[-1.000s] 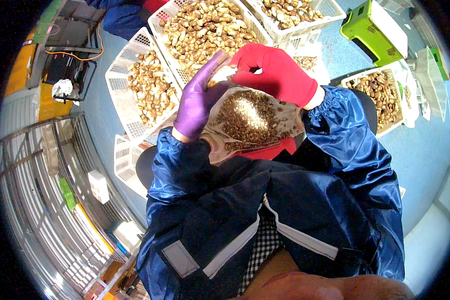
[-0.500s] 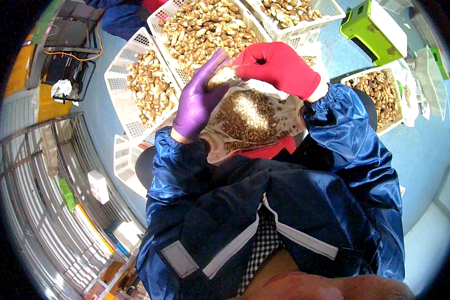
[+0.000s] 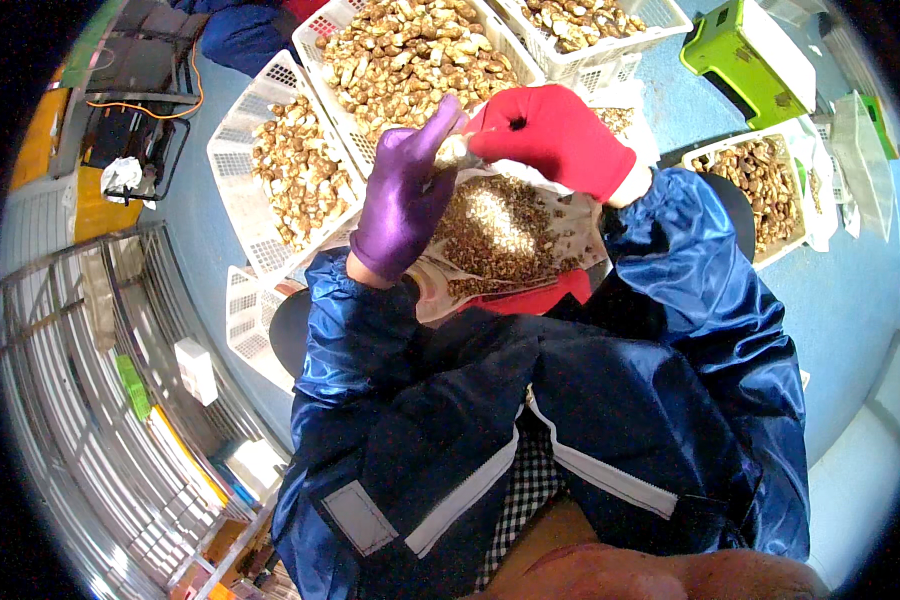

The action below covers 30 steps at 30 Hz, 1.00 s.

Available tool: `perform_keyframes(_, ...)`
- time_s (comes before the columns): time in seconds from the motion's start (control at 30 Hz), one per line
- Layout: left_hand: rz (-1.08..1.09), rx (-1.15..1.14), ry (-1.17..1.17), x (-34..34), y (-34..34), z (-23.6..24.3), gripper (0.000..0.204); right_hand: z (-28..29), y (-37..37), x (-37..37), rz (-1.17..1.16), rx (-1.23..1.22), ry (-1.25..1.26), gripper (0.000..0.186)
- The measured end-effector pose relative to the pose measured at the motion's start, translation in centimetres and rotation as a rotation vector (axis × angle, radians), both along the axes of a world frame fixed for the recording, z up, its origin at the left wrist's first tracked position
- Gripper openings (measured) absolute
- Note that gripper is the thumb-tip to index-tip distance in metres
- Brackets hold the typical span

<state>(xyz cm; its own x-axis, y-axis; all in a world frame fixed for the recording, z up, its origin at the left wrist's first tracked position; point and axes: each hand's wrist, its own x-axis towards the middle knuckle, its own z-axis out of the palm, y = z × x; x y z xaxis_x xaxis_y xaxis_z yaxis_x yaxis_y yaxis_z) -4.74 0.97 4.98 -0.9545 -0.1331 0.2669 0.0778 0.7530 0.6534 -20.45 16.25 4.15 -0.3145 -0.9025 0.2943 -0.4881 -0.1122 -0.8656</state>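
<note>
My left hand [image 3: 402, 200], in a purple glove, is closed around a pale mushroom [image 3: 452, 153] with its fingers pointing up and away from me. Against the mushroom's right side rest the fingertips of my right hand [image 3: 555, 140], in a red glove. Its fingers are curled into a pinch, and whatever lies inside them is hidden. Below both hands, a whitish cloth [image 3: 578, 222] spreads over my lap, carrying a heap of small brown trimmings [image 3: 480, 235] with a bright patch of sunlight on it.
Beyond my hands stands a large white crate [image 3: 315, 62] of mushrooms, with another crate [image 3: 660, 38] at its right. A tilted crate [image 3: 232, 150] is on the left. A mushroom basket [image 3: 792, 235] and a green stool [image 3: 715, 65] stand to the right. Metal shelving [image 3: 80, 350] runs along the left.
My left hand has turned a little and its fingers have closed more around the mushroom, covering more of it. My right hand has barely shifted.
</note>
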Motion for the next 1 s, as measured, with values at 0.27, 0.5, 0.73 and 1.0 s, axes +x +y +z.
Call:
perform_keyframes(0.27,-0.021,-0.117,0.048,0.0,-0.1,-0.5,0.086,-0.9,0.3,-0.2,0.063,-0.228,0.480,0.016)
perform_keyframes(0.5,0.066,0.099,0.162,-0.4,0.3,0.1,0.085,0.3,-0.1,-0.2,0.060,0.024,-0.416,0.013)
perform_keyframes(0.73,0.132,0.650,0.016,0.1,0.5,0.1,0.068,1.3,-0.4,0.1,0.034,-0.087,-0.004,0.015)
perform_keyframes(1.0,0.132,0.777,-0.172,0.1,-0.1,0.8,0.040,1.5,0.4,0.2,0.016,0.007,0.082,0.015)
